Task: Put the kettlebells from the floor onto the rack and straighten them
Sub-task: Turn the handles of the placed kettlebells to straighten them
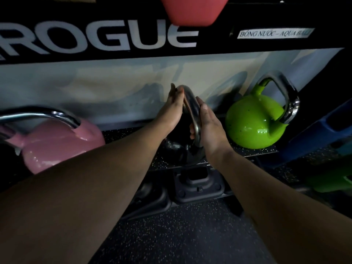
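I have both hands on the black kettlebell, which sits on the rack shelf about midway along its front edge, its chrome handle turned edge-on toward me. My left hand lies flat against the left side of the handle, fingers stretched up along the curve, not wrapped. My right hand presses the right side, fingers curling round the lower part of the bar, so that grip is closed on the handle while the left one is open and only bracing.

The green kettlebell stands on the same shelf toward its right end, near the back edge, its handle leaning right. The pink kettlebell is at the left end of the shelf, close to the front edge, partly hidden by my left forearm. All three are apart from each other.

Above runs the black rail with large white lettering, a small white label to its right, and a red object hanging over its top edge. Something blue leans at the right end of the shelf
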`<state>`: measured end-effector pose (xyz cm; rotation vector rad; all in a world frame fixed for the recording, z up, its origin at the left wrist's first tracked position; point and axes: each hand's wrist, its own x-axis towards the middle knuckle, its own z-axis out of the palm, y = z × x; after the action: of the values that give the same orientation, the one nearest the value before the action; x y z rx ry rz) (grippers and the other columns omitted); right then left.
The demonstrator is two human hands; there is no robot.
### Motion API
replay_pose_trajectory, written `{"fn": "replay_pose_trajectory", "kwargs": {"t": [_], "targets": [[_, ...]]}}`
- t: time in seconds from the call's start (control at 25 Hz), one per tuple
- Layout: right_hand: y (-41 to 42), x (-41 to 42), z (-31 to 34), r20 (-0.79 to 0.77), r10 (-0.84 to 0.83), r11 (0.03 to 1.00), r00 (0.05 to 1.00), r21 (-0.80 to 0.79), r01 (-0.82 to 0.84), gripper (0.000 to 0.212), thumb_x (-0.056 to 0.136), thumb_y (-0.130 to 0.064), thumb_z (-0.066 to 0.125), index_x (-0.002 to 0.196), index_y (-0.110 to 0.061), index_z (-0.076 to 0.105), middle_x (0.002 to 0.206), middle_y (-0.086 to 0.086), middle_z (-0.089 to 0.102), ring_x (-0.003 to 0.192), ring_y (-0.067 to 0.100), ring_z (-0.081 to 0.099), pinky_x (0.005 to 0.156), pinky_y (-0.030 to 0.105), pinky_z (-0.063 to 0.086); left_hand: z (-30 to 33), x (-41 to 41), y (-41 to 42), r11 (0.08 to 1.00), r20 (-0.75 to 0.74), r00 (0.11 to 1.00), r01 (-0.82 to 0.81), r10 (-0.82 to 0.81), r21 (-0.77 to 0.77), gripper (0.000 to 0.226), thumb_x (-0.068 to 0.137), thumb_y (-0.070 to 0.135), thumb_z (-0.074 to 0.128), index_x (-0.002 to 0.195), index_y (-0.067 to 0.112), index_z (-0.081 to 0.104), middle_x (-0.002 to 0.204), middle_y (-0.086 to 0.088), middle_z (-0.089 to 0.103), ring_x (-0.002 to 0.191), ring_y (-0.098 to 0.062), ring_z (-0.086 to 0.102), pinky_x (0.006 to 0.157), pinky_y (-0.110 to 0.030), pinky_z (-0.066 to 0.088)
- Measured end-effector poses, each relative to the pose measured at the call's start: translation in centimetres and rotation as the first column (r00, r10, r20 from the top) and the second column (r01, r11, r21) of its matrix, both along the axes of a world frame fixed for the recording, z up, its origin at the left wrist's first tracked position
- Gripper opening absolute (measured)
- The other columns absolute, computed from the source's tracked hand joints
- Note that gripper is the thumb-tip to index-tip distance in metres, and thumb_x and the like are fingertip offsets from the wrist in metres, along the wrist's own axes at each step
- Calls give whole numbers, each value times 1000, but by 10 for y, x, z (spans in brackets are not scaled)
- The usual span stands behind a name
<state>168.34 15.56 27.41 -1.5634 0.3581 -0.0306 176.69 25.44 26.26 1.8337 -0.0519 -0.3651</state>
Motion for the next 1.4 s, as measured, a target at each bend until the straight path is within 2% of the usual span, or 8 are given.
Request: {"fn": "replay_pose_trajectory", "kwargs": {"t": [0.32,0.48,0.64,0.8,0.96,1.12,1.28,1.4], "targets": [[14,1,-2,35,-34,999,999,19,33,40,104,-43,30,142,-40,44,87,-4,63,65,10,56,58,25,50,-3,6,-4,997,1,1000,-24,24,-77,60,102,52,14,157,28,7,164,-4,18,149,-22,20,117,-35,17],[13,2,-7,71,-20,997,997,69,15,40,104,-43,34,142,-41,44,113,-29,60,76,-4,66,70,25,56,-8,7,-4,998,12,999,-49,50,-44,63,99,59,14,155,30,17,161,-4,28,146,-25,28,120,-45,20],[10,4,-8,50,16,998,999,64,-19,38,103,-46,34,140,-47,43,110,-39,57,74,-9,66,81,36,57,-8,5,-3,999,-22,998,-51,52,17,75,86,74,10,152,40,18,159,-3,34,143,-32,34,116,-61,19],[10,1,-9,39,32,999,999,17,-32,40,98,-57,33,137,-54,43,121,-29,61,80,-1,69,68,27,58,-11,5,-3,999,-7,999,-47,47,-2,71,91,70,11,153,37,18,158,-4,34,144,-31,32,117,-59,18],[10,1,-8,34,35,999,999,9,-35,39,98,-59,31,135,-58,41,106,-43,59,74,-4,67,72,29,58,-13,8,-2,999,-11,999,-37,37,25,73,88,74,10,152,39,17,157,-5,35,143,-32,33,116,-59,20],[8,-1,-7,39,66,997,997,-43,-64,44,100,-56,26,143,-50,37,125,-24,58,78,5,64,70,29,58,-15,7,-1,1000,-10,1000,-18,18,10,70,92,70,11,152,36,18,156,-9,37,141,-31,36,118,-48,21],[5,-2,2,4,72,961,997,-268,-68,46,104,-47,24,148,-39,36,143,-3,54,126,19,52,108,41,42,-9,8,10,992,70,998,-1,-8,125,69,96,66,18,151,27,30,150,-10,47,136,-29,44,108,-33,29],[10,2,14,5,-43,701,999,-712,34,43,103,-36,33,145,-31,42,140,12,49,129,35,42,109,50,32,-8,4,38,868,226,965,1,-130,496,70,94,68,21,146,24,37,144,-12,51,130,-32,49,110,-53,34]]}}
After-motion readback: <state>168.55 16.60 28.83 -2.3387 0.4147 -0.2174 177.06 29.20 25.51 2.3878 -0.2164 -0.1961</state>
